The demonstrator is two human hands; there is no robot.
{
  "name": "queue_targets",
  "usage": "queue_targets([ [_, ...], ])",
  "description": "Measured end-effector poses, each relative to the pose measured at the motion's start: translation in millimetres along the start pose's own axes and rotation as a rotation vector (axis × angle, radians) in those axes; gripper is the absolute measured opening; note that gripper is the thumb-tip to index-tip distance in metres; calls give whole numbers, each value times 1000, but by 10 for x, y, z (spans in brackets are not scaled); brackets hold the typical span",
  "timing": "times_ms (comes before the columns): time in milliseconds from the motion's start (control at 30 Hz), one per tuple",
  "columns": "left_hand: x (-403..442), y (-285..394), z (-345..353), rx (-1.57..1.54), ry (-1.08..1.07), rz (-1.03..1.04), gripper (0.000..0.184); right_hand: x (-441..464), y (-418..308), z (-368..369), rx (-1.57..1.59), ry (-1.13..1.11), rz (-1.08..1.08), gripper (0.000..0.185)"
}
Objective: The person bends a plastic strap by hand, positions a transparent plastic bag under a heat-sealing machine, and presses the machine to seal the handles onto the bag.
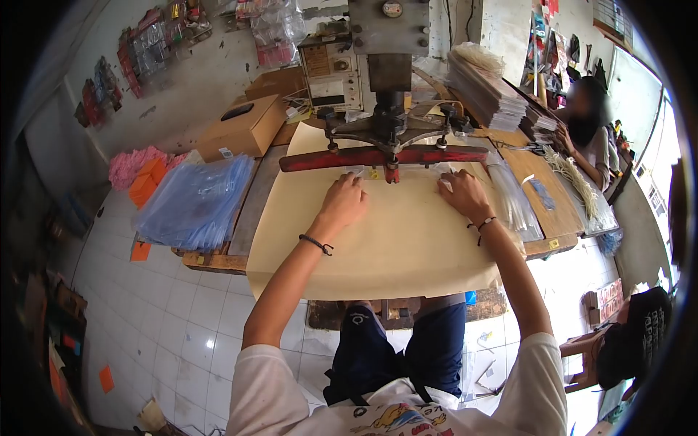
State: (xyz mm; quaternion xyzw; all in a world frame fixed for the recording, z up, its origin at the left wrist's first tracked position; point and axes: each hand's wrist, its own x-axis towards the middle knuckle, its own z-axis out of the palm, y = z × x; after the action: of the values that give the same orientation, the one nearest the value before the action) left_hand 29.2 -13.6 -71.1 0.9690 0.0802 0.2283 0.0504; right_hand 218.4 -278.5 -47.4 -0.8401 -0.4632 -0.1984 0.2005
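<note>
A cream-coloured sheet (320,254) covers the work surface in front of me. Across it runs a red press bar (320,160), hung from a dark metal press head (389,123). My left hand (346,200) rests near the bar with fingers curled and closed at the edge of clear plastic (356,171). On the other side, my right hand (464,195) has its fingers bent down onto the plastic too, close to the bar. The plastic is thin and see-through, so its outline is hard to make out. A small yellow mark (374,174) shows between the hands.
Blue-tinted plastic sheets (196,196) are piled at left, beside a cardboard box (243,127) with a dark phone-like object on it. Clear strips (512,196) lie at right. Stacked plastic (487,91) stands behind. Another person (587,131) sits at the far right.
</note>
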Motion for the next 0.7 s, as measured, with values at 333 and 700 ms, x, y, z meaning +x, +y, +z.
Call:
queue_targets([
  [333, 13, -21, 65, 69, 34, 33, 42, 4, 100, 133, -29, 19, 2, 27],
  [700, 1, -35, 87, 72, 23, 38, 41, 3, 70, 103, -1, 39, 9, 24],
])
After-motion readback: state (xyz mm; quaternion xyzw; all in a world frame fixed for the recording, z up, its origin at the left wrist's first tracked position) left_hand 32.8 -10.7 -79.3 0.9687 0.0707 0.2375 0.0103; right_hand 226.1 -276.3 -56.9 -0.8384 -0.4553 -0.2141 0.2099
